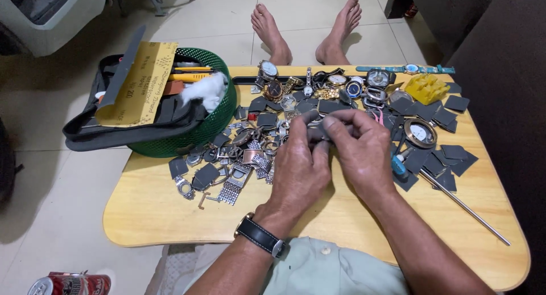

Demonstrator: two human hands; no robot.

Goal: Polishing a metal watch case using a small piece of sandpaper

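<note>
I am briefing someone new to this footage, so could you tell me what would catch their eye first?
Both hands, the left hand and the right hand, meet at the middle of the wooden table, pinching a small dark piece between them. Behind them spreads a heap of watches and watch parts, and a green basket of tools stands at the table's left.

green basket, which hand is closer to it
Left. The left hand is at the table's middle, a short way right of the green basket. The right hand lies farther right, beyond the left, both pinching a small dark piece.
</note>
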